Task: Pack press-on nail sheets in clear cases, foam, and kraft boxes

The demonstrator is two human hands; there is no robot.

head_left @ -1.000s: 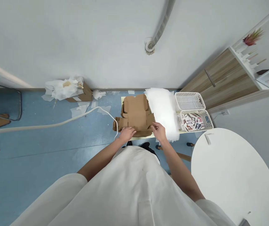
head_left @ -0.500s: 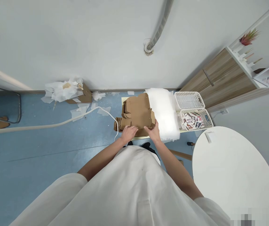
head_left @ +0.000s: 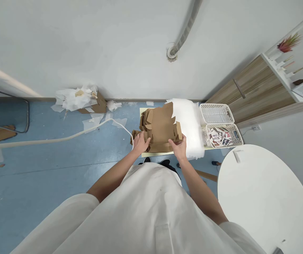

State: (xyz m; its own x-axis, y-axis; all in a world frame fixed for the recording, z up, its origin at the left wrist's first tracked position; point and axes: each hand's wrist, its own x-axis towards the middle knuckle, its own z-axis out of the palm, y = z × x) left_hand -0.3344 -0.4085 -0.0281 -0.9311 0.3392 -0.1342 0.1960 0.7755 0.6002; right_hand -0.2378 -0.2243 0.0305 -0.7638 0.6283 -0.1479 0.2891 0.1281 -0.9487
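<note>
A brown cardboard box [head_left: 162, 123], partly folded with its lid panel spread toward the wall, lies over a stack of flattened cartons [head_left: 144, 120]. At its near left corner my left hand [head_left: 141, 142] grips the cardboard, thumb on the inner side. My right hand [head_left: 179, 146] holds the near right corner, thumb inside and fingers curled behind the raised side flap. The near edge and both side flaps stand up between the hands. White foam sheets [head_left: 187, 127] lie directly right of the box.
Two white baskets [head_left: 217, 124] stand to the right, one with clear packs, one with printed cards. A round white table [head_left: 262, 197] is at lower right. A white hose [head_left: 61, 140] crosses from the left. Foam scraps [head_left: 74, 98] pile on a carton by the wall.
The box's near edge and side flaps have been folded up. My hands have moved apart to its two near corners, and the view has shifted slightly.
</note>
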